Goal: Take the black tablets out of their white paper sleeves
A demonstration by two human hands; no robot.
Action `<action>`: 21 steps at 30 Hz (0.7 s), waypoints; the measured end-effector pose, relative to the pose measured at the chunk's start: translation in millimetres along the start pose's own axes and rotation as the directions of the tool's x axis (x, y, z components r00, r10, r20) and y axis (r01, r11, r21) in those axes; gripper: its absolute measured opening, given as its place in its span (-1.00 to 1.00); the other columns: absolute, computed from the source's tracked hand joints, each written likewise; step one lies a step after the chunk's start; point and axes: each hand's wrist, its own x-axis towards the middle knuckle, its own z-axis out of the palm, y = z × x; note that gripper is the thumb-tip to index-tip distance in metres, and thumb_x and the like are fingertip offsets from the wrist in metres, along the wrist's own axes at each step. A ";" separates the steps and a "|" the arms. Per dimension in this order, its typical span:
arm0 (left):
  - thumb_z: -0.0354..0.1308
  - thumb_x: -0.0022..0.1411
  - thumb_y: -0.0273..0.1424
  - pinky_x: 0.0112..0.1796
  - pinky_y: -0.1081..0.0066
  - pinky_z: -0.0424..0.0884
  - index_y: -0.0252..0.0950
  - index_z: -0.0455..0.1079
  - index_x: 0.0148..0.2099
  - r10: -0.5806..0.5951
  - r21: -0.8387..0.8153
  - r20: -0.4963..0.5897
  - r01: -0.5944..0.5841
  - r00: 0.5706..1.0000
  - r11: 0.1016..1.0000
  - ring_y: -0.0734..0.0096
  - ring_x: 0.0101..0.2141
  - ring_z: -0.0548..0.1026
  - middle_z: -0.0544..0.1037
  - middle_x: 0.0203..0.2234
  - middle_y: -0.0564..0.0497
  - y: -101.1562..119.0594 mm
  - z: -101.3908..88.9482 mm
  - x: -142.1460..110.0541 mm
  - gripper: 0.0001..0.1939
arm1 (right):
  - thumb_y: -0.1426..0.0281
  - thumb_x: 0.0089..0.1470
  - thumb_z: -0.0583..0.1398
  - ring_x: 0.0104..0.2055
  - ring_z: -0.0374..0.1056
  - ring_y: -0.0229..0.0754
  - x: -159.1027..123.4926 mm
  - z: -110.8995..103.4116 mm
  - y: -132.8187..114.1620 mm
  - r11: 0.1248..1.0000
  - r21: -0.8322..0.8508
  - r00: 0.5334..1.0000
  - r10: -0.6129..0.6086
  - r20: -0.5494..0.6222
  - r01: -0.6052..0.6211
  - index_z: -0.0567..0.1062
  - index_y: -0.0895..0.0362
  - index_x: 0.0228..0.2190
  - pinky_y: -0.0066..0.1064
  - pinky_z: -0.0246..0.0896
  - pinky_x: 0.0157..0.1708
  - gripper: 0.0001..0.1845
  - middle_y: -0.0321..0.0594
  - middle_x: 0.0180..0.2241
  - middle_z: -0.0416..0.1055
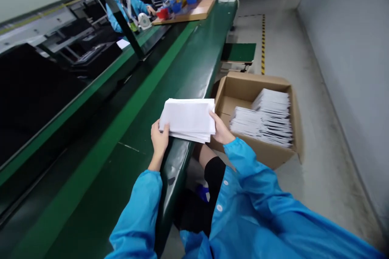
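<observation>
A stack of white paper sheets (pixel 188 118) is held over the rounded edge of the green workbench (pixel 182 68). My left hand (pixel 159 137) grips the stack's left end, fingers curled round it. My right hand (pixel 221 129) clasps the right end, thumb on top. Both arms wear blue sleeves. To the right, on the floor, an open cardboard box (pixel 240 89) holds more stacks of white sheets (pixel 264 121).
A dark conveyor runs along the left of the bench. At the far end a person in a blue coat (pixel 127 8) works by a wooden board (pixel 194 10) with red and blue containers. A green stool (pixel 238 53) stands beyond the box. A grey wall is at right.
</observation>
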 end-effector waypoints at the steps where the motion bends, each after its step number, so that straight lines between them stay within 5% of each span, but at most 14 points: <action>1: 0.21 0.35 -0.13 0.26 0.02 0.40 -0.23 0.46 0.15 0.021 0.007 0.027 -0.021 0.999 1.000 -0.03 0.16 0.51 0.57 0.10 -0.22 5.8 7.9 -5.8 -0.58 | -0.13 0.17 0.30 0.14 0.56 0.13 -7.1 -4.6 -7.3 0.995 0.083 0.998 0.053 0.034 -0.056 0.54 0.05 -0.04 -0.05 0.54 0.14 -0.43 -0.07 -0.09 0.67; 6: 0.30 0.28 -0.14 0.29 -0.05 0.34 -0.20 0.41 0.14 0.061 -0.040 0.115 -0.056 0.991 0.998 -0.05 0.18 0.45 0.50 0.09 -0.21 34.0 44.0 -28.7 -0.55 | 0.22 -0.12 0.53 0.01 0.62 0.18 -36.4 -41.0 -32.4 0.990 0.068 0.990 0.127 -0.052 -0.124 0.61 0.14 -0.12 -0.05 0.56 0.12 -0.48 -0.06 -0.23 0.70; 11: 0.39 0.21 -0.11 0.19 0.10 0.46 -0.18 0.32 0.23 0.088 -0.305 0.335 0.019 0.938 0.952 0.11 0.11 0.51 0.45 0.12 -0.16 61.5 74.0 -28.4 -0.37 | 0.27 -0.34 0.57 0.03 0.60 0.20 -65.8 -94.3 -29.9 0.997 -0.007 0.973 -0.075 -0.218 0.075 0.62 0.07 -0.04 0.03 0.50 0.18 -0.27 -0.15 -0.13 0.70; 14: 0.44 0.15 -0.06 0.13 0.13 0.50 -0.19 0.26 0.31 0.137 -0.369 0.537 0.085 0.832 0.925 0.10 0.09 0.53 0.45 0.20 -0.19 85.2 102.0 -31.7 -0.21 | 0.18 -0.33 0.58 0.12 0.56 0.22 -87.7 -133.1 -26.3 0.991 -0.090 0.944 -0.122 -0.308 0.098 0.64 0.03 -0.06 0.07 0.44 0.25 -0.29 -0.17 -0.06 0.68; 18: 0.50 0.06 -0.09 0.09 0.14 0.50 -0.25 0.28 0.23 0.224 -0.380 0.716 0.101 0.661 0.919 0.07 0.04 0.56 0.56 0.06 -0.15 109.8 138.9 -45.0 -0.20 | 0.08 -0.39 0.61 0.19 0.50 0.23 -112.8 -181.7 -8.8 0.965 -0.263 0.900 -0.126 -0.417 0.014 0.65 0.02 -0.10 0.11 0.35 0.33 -0.24 -0.14 0.02 0.65; 21: 0.52 0.05 -0.17 0.11 0.15 0.49 -0.27 0.31 0.20 0.308 -0.381 0.834 0.074 0.459 0.922 0.05 0.05 0.56 0.56 0.02 -0.14 109.2 150.3 -45.2 -0.24 | -0.01 -0.48 0.62 0.21 0.48 0.27 -125.3 -201.5 24.9 0.932 -0.349 0.835 -0.113 -0.539 -0.098 0.65 0.00 -0.15 0.17 0.30 0.35 -0.21 -0.12 -0.03 0.66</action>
